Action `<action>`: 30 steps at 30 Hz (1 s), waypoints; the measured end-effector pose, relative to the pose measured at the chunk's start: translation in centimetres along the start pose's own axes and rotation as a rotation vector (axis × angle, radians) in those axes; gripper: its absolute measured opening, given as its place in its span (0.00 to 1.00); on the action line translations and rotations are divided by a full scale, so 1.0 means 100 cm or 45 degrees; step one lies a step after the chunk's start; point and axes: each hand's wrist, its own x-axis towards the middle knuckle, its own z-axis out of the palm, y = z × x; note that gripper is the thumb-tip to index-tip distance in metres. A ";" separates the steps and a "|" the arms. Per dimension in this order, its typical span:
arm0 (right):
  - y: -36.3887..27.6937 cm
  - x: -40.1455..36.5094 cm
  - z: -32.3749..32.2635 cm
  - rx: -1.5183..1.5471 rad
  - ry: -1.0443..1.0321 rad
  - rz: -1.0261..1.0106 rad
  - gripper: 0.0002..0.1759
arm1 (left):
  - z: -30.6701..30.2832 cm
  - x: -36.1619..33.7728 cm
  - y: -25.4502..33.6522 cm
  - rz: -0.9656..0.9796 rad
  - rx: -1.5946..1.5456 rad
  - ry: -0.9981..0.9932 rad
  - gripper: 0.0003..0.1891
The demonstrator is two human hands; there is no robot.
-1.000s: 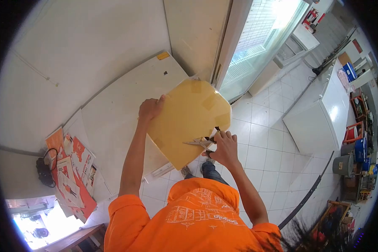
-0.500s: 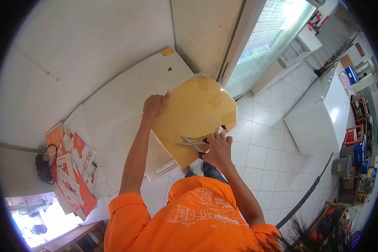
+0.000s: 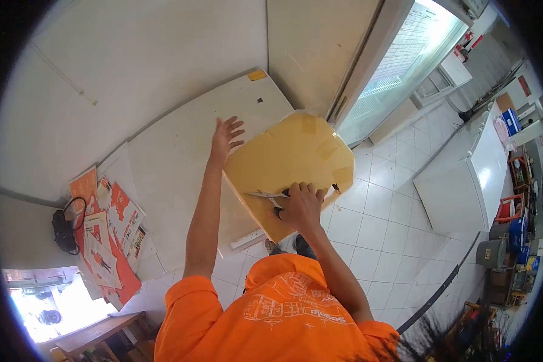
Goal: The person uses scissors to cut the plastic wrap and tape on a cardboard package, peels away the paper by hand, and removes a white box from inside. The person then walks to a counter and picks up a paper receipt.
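Observation:
A tan cardboard sheet [image 3: 283, 154] with cut corners and strips of tape lies at the corner of the white surface, its near part reaching past the edge. My right hand [image 3: 304, 208] is closed on a pair of scissors [image 3: 260, 194], whose blades point left across the lower part of the sheet. The cut runs in from the right edge, beside a small dark torn spot [image 3: 336, 187]. My left hand [image 3: 226, 137] hovers by the sheet's upper left edge with its fingers spread, holding nothing.
Orange and white printed papers [image 3: 105, 241] and a black corded object [image 3: 65, 232] lie at the left of the white surface [image 3: 169, 163]. A glass-door cooler [image 3: 398, 72] stands at the upper right. Across the tiled floor [image 3: 368, 223] is a white chest freezer [image 3: 452, 181].
My left hand has let go of the cardboard's left edge and spread its fingers. The scissors have moved left along the sheet, and their blades now look closer together.

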 end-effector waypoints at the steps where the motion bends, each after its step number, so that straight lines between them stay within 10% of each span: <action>1: -0.002 0.001 0.000 -0.036 0.027 0.000 0.35 | -0.010 -0.003 0.001 0.081 -0.341 -0.023 0.39; 10: -0.038 0.016 -0.014 0.140 -0.152 0.074 0.33 | -0.073 -0.127 -0.049 0.175 -0.602 0.843 0.28; 18: -0.059 0.039 -0.001 0.021 -0.187 0.031 0.35 | -0.065 -0.224 -0.193 -0.118 -0.536 0.819 0.25; 30: -0.070 0.066 0.019 -0.029 -0.133 0.029 0.35 | -0.049 -0.250 -0.173 -0.231 -0.473 0.786 0.26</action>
